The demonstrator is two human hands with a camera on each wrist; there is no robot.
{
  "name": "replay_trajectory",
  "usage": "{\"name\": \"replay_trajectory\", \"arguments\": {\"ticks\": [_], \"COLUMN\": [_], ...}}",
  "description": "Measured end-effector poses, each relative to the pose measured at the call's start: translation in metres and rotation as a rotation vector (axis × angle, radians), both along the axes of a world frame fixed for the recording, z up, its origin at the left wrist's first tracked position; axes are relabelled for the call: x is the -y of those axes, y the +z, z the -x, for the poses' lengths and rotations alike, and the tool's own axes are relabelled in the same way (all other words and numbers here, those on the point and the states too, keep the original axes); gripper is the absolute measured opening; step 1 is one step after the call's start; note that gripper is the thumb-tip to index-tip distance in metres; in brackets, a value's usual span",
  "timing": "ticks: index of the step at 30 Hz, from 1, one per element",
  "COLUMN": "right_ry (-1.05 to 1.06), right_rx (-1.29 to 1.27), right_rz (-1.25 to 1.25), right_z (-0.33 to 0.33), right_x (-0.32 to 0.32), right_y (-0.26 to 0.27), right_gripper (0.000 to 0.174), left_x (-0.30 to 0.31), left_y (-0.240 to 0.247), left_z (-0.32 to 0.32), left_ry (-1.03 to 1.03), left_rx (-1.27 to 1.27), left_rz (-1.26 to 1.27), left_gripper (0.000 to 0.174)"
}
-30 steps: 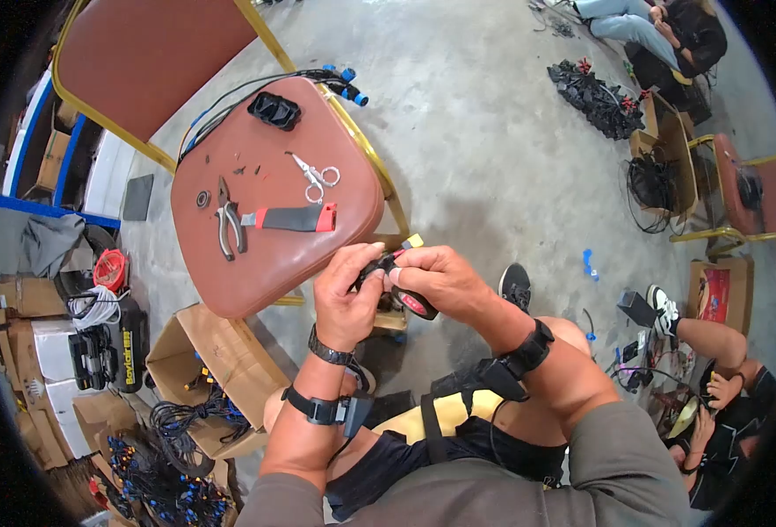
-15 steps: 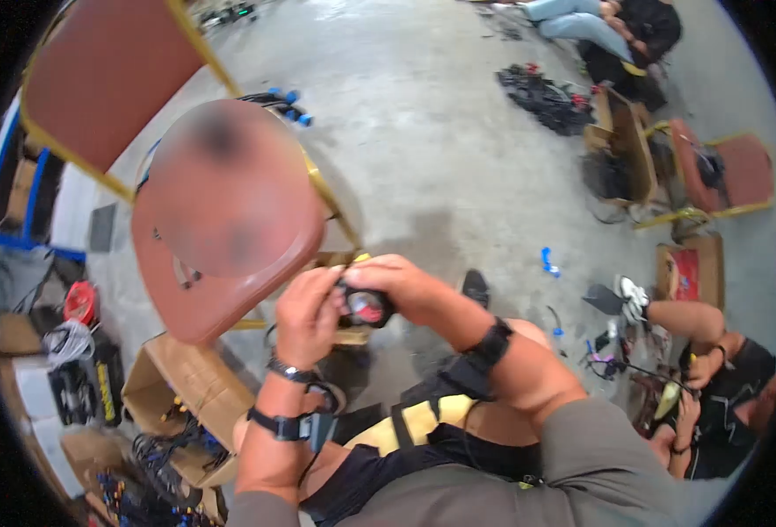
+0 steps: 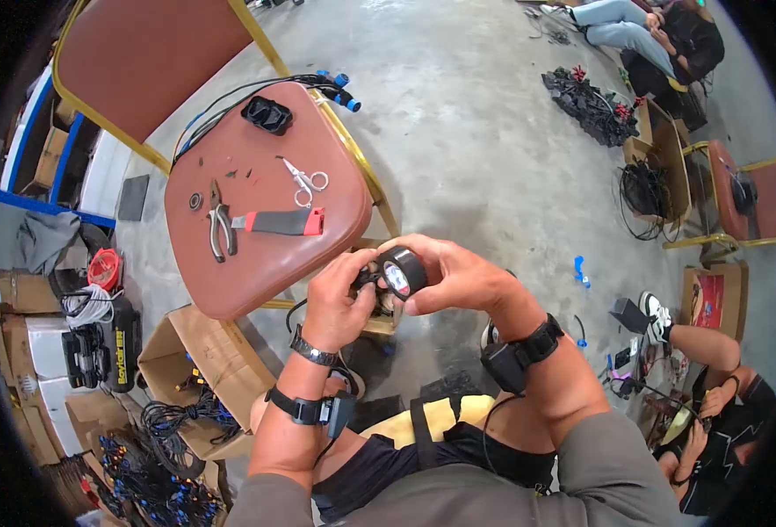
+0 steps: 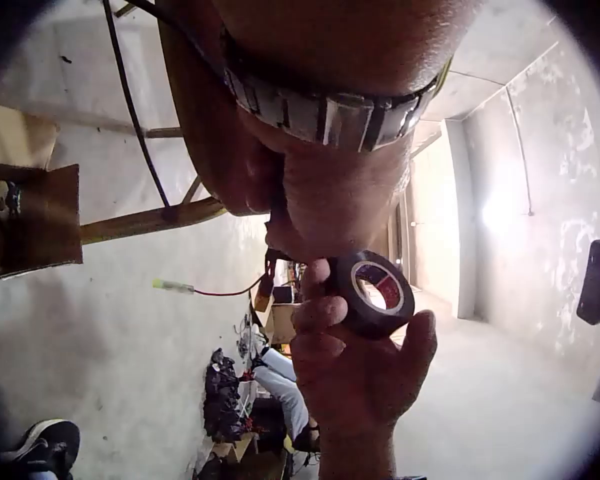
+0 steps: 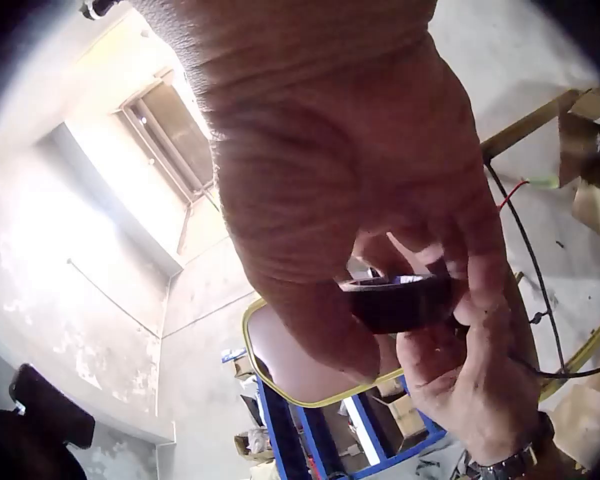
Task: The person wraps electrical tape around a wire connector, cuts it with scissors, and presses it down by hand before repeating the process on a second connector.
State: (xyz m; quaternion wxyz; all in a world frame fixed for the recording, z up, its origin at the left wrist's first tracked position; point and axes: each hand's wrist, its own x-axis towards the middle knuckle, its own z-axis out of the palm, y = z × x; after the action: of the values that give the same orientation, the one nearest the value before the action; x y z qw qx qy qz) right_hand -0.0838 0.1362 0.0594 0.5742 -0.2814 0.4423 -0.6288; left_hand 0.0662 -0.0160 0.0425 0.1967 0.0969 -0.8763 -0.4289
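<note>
In the head view the right hand (image 3: pixel 462 274) grips a roll of black tape (image 3: pixel 403 272) by its rim, the hole facing up toward the camera. Close against it, the left hand (image 3: pixel 339 303) pinches a small dark piece (image 3: pixel 367 278) with a cable, mostly hidden by the fingers. A thin red wire (image 4: pixel 225 294) with a pale green tip sticks out beside the hands in the left wrist view. On the chair seat (image 3: pixel 256 272) lie pliers (image 3: pixel 221 230), a red and black cutter (image 3: pixel 281 221), scissors (image 3: pixel 303 182) and a black tray (image 3: pixel 267 114).
An open cardboard box (image 3: pixel 216 351) with cables stands left of the legs, a heap of cables (image 3: pixel 155 483) below it. Blue-ended cables (image 3: pixel 335 88) lie behind the seat. A seated person (image 3: pixel 682 44) is at the upper right, another person (image 3: pixel 721 422) at the lower right.
The tape roll has turned so its hole faces up, and the right hand's fingers have spread round its rim. The head view swung aside and came back.
</note>
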Motion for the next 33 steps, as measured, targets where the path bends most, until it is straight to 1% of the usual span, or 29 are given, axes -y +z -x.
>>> {"name": "replay_trajectory", "arguments": {"ticks": [3,5,6,7,9,10,12,13,15,18,19,20,21,23,24,25,26,28,30,31,33], "right_ry": [0.05,0.113,0.113,0.113,0.02,0.004,-0.004,-0.011,-0.026,-0.029,-0.058,-0.088,-0.091,-0.089,-0.091,-0.108,-0.125,-0.131,-0.138,-0.13,-0.128], "right_rx": [0.044,0.105,0.021,0.024,-0.153,-0.209,-0.177,-0.149,-0.159,-0.194,-0.242,-0.29,-0.286,-0.197,-0.198,-0.17,-0.14,-0.12,-0.097,-0.118,-0.14], "right_rz": [-0.021,-0.125,-0.159,-0.161,-0.06,-0.076,-0.098,-0.118,-0.125,-0.165,-0.186,-0.207,-0.209,-0.276,-0.276,-0.3,-0.325,-0.325,-0.324,-0.355,-0.388], "right_z": [0.003,0.01,0.012,0.012,0.011,0.011,0.015,0.016,0.016,0.015,0.013,0.011,0.011,0.01,0.009,0.009,0.008,0.006,0.004,0.004,0.005], "right_x": [-0.002,-0.003,-0.004,-0.003,-0.001,0.0,0.001,0.002,0.002,0.004,0.005,0.006,0.007,0.009,0.01,0.01,0.01,0.013,0.016,0.017,0.018], "right_y": [0.007,0.015,0.016,0.013,0.003,0.003,0.003,0.005,0.009,0.002,-0.002,-0.006,-0.012,-0.021,-0.019,-0.018,-0.017,-0.021,-0.024,-0.025,-0.028], "right_gripper": [0.057,0.06,0.06,0.06,0.057,0.05,0.048,0.047,0.047,0.05,0.052,0.054,0.054,0.058,0.058,0.055,0.051,0.052,0.053,0.053,0.054], "left_x": [0.0,0.001,0.001,-0.001,-0.004,-0.004,-0.005,-0.006,-0.008,-0.013,-0.015,-0.018,-0.021,-0.023,-0.023,-0.023,-0.023,-0.023,-0.022,-0.022,-0.023], "left_y": [0.003,0.004,0.004,0.004,0.005,0.006,0.008,0.007,0.005,0.012,0.012,0.012,0.011,0.012,0.012,0.012,0.011,0.011,0.013,0.014,0.015], "left_z": [-0.001,-0.003,-0.003,-0.004,-0.005,-0.006,-0.007,-0.007,-0.007,-0.01,-0.01,-0.009,-0.009,-0.01,-0.009,-0.008,-0.008,-0.007,-0.004,-0.005,-0.006], "left_ry": [-0.018,-0.019,-0.023,-0.023,0.0,-0.002,-0.016,-0.023,-0.031,-0.045,-0.05,-0.064,-0.077,-0.084,-0.088,-0.088,-0.11,-0.131,-0.17,-0.172,-0.144], "left_rx": [0.002,0.019,0.034,0.037,0.057,0.06,0.168,0.168,0.079,0.132,0.135,0.08,0.025,0.0,-0.031,-0.035,-0.057,-0.081,-0.134,-0.135,-0.122], "left_rz": [0.014,0.011,0.007,0.005,-0.034,-0.035,-0.057,-0.057,-0.036,-0.034,-0.036,-0.038,-0.04,-0.015,0.014,0.014,0.013,0.009,0.13,0.128,0.188], "left_gripper": [0.046,0.048,0.051,0.051,0.05,0.05,0.044,0.044,0.04,0.039,0.039,0.039,0.039,0.04,0.041,0.041,0.04,0.038,0.033,0.033,0.027]}}
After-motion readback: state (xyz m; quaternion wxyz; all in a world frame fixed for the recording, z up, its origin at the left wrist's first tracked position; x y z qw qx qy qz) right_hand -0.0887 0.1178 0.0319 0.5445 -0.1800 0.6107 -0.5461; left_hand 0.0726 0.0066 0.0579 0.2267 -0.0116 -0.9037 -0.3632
